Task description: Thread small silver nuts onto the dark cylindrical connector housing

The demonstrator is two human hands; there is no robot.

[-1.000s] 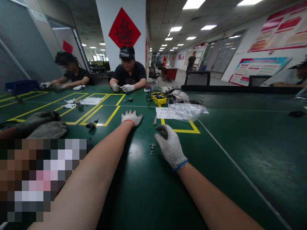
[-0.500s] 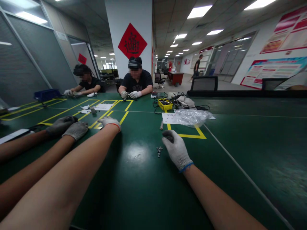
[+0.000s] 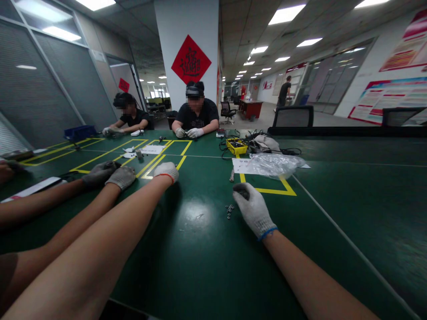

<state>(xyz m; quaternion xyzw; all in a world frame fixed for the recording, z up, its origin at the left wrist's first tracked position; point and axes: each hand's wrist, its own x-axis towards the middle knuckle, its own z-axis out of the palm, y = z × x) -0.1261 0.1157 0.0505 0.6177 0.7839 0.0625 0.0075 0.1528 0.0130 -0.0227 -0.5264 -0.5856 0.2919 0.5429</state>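
Observation:
My left hand (image 3: 167, 171), in a white glove with an orange cuff, reaches over the table beside the yellow tape lines. Its back faces me and its fingers are hidden. My right hand (image 3: 254, 208), in a white glove with a blue cuff, rests on the table with curled fingers; whatever may be inside them is hidden. Just left of it lies a small group of metal nuts (image 3: 229, 211). Beyond that hand is a slim metallic piece (image 3: 231, 174). A small dark metallic object (image 3: 162, 138) lies farther back, near the tape.
A co-worker's gloved hands (image 3: 122, 177) are close to my left hand. Across the table sit two people with gloved hands (image 3: 190, 133). A clear plastic bag (image 3: 275, 164), a yellow box (image 3: 236, 146) and cables lie at the back right. A grey cylinder (image 3: 138, 154) stands left.
The view has shifted, so most things appear farther right. My left hand has drawn slightly right, its fingers now out of sight. The small dark object near the far tape has appeared.

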